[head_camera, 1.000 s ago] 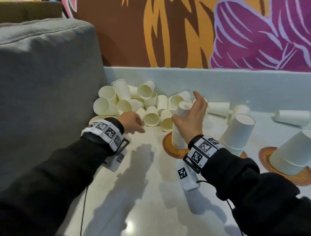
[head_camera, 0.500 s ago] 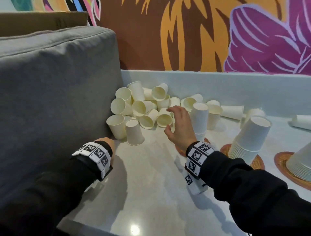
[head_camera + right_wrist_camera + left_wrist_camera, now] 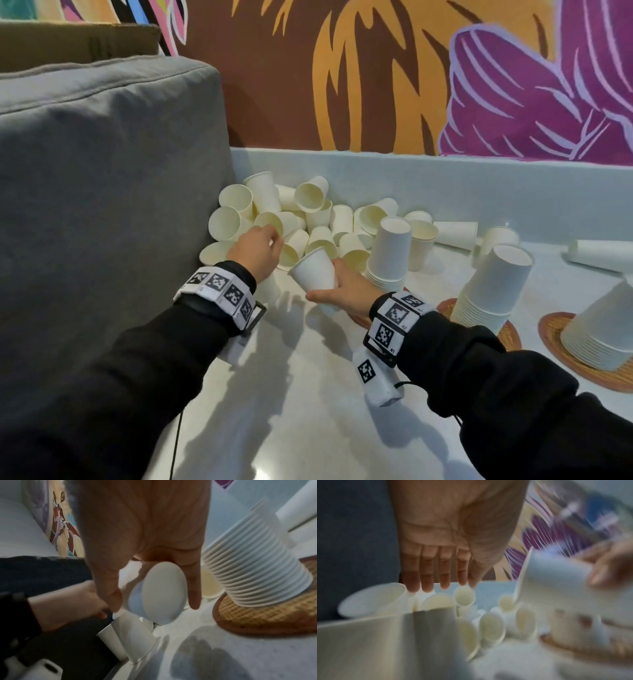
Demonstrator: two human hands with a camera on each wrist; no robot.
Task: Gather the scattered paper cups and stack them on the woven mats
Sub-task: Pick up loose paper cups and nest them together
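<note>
Head view: right hand (image 3: 346, 291) wraps thumb and fingers round one paper cup (image 3: 315, 270), tilted, lifted off the desk (image 3: 291, 377) just beside the nearest stack (image 3: 390, 253) on its woven mat (image 3: 267, 612). Left hand (image 3: 257, 250), fingers straight and holding nothing, reaches over the loose pile of cups (image 3: 301, 219) against the grey cushion (image 3: 102, 178). Two more stacks (image 3: 489, 284) stand on mats to the right.

Cup stacks (image 3: 388, 253) on woven mats (image 3: 507, 334)
</note>
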